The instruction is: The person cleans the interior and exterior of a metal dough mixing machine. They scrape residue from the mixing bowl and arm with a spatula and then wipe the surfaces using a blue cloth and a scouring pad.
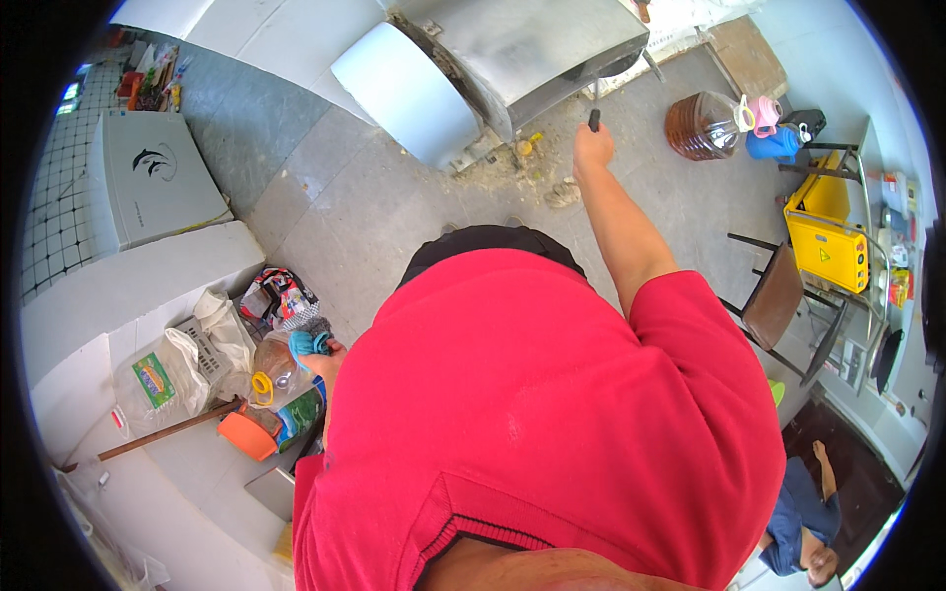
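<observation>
My right hand (593,151), at the end of an outstretched arm, grips the black handle (594,120) of a thin metal tool whose far end reaches the underside of a stainless steel counter (547,44); what that end is cannot be told. At the left, partly hidden by my body, my left hand (325,362) holds a bunched turquoise cloth (309,346). Below it lies a clear plastic jug (284,366) with a yellow handle. Crumbs and scraps (528,159) litter the floor beneath the counter's edge.
A curved light-blue panel (406,96) stands left of the counter. Right are a big jug of brown liquid (698,127), a blue bottle (774,144), a brown chair (772,295) and a yellow machine (824,247). Another person (805,510) is at lower right. A grey cabinet (159,177) stands left.
</observation>
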`<state>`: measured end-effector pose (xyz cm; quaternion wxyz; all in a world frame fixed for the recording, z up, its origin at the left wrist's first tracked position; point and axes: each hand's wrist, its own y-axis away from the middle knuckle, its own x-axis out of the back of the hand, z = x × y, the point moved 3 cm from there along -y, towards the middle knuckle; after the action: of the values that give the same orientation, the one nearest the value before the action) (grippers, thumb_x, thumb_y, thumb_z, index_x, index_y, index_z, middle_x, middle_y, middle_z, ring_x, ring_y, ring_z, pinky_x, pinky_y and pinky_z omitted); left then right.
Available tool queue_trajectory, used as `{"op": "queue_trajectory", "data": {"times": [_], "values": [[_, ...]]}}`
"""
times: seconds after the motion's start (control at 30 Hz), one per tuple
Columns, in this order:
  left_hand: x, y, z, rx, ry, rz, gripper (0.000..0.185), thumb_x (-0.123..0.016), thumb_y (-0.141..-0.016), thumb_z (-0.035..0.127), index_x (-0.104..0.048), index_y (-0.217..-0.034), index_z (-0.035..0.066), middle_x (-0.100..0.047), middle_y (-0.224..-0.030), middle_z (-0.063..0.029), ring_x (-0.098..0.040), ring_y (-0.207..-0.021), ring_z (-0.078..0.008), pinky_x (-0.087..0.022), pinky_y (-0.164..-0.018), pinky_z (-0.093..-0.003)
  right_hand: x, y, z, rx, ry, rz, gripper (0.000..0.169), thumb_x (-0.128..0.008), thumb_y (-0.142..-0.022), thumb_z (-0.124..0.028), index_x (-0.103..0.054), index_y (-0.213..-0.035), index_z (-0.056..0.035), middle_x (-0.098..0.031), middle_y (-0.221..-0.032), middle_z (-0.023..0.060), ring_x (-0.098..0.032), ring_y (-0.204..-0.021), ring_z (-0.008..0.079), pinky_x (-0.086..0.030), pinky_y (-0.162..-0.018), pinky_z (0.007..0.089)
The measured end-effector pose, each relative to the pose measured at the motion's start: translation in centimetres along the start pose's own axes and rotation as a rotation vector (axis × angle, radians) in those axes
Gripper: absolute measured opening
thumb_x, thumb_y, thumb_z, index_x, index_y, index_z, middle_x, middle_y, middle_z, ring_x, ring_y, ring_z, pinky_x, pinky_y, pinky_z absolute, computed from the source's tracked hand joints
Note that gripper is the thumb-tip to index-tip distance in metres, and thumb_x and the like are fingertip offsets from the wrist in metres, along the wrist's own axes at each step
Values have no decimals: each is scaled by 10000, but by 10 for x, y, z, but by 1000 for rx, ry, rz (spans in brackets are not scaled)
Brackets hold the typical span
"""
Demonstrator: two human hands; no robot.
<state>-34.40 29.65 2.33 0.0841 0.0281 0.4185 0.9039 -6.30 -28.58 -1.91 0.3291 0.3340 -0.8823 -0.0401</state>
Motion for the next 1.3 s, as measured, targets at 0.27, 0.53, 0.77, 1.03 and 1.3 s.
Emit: {"op": "queue_trajectory", "data": {"times": [0.27,0.53,0.77,1.03,1.3], "values": [[3,-1,0,-74,30,69,414,-509,-735,602,-515,-743,188,-493,-634,18,-445,-496,-149,-334,-426,-231,15,1,1,0,27,18,358,-613,-770,-228,-624,-1047,-1,-650,-921,175,-623,-868,287,-455,-755,364],[-12,20,1,9,-40,66,441,-497,-735,623,-527,-777,185,-486,-642,12,-445,-506,-154,-330,-440,-229,44,11,7,75,136,-79,382,-585,-793,-250,-577,-1082,-1,-619,-1015,233,-590,-970,376,-453,-826,421],[-11,21,6,39,-68,20,398,-508,-735,594,-525,-750,197,-482,-628,15,-441,-504,-153,-318,-443,-237,62,21,35,39,105,-16,400,-578,-771,-241,-580,-1095,-7,-621,-1028,231,-592,-978,367,-450,-842,414],[-8,31,8,-51,-45,-31,352,-501,-748,572,-529,-776,222,-490,-642,30,-438,-504,-144,-319,-438,-218,67,31,52,60,75,26,428,-596,-783,-265,-569,-1129,-14,-621,-1046,202,-594,-970,345,-447,-841,399],[-9,70,4,-181,-55,-46,322,-501,-752,560,-507,-747,238,-491,-645,41,-443,-506,-131,-324,-436,-207,69,38,-7,202,71,78,444,-583,-805,-272,-539,-1155,-2,-615,-1058,203,-582,-984,366,-436,-848,412]]}}
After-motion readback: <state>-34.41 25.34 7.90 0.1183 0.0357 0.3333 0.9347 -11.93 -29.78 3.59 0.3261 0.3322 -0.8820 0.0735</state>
